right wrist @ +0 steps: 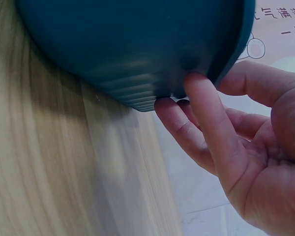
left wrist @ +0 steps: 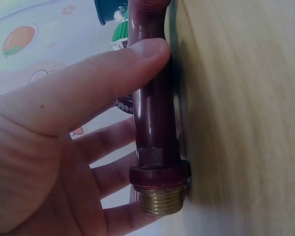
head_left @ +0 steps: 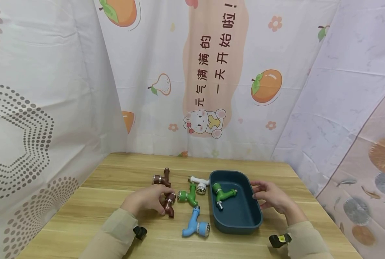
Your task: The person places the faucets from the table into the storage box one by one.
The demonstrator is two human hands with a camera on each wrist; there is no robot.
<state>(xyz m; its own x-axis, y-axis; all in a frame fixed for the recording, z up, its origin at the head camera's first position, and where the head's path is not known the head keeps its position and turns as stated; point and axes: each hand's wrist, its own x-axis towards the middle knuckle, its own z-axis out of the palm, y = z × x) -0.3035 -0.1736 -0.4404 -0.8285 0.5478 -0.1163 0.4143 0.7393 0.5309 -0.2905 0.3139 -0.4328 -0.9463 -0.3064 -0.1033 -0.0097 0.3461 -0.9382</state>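
Note:
My left hand (head_left: 148, 198) grips a dark brown faucet (head_left: 169, 205) low over the wooden table. In the left wrist view, the thumb lies across the faucet body (left wrist: 155, 113), fingers behind it, and a brass threaded end (left wrist: 161, 200) points toward the camera. My right hand (head_left: 271, 195) is at the right side of a dark blue plastic basin (head_left: 241, 229). Its loosely extended fingers touch the basin's outer wall (right wrist: 132, 59) in the right wrist view. Inside the basin lies a green faucet (head_left: 224, 194) with a metal spout end.
Between the left hand and basin lie a second green faucet (head_left: 188, 196), a blue faucet (head_left: 195, 226) and a white faucet (head_left: 199, 181). Another brown faucet (head_left: 162, 178) is just beyond the left hand. Printed curtains (head_left: 166, 118) enclose the wooden table (head_left: 92, 190) at the back and sides.

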